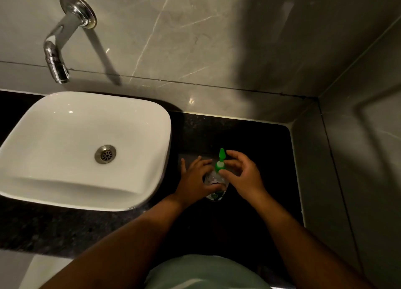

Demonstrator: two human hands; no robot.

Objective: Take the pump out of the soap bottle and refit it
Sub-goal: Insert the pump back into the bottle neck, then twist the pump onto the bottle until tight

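I see the clear soap bottle (214, 183) standing upright on the dark counter (249, 141), just beside the white basin (86, 145) at its 3 o'clock. My left hand (196, 179) wraps the bottle's body from 9 o'clock — thumb in front, fingers spread behind — I judge to stop it turning. My right hand (244, 173) comes in from 3 o'clock, fingers loosely curled, thumb tip touching the collar of the green pump (220, 161); whether it truly pinches I cannot tell. The nozzle points to 12 o'clock and the pump sits in the neck — ready for unscrewing, I think.
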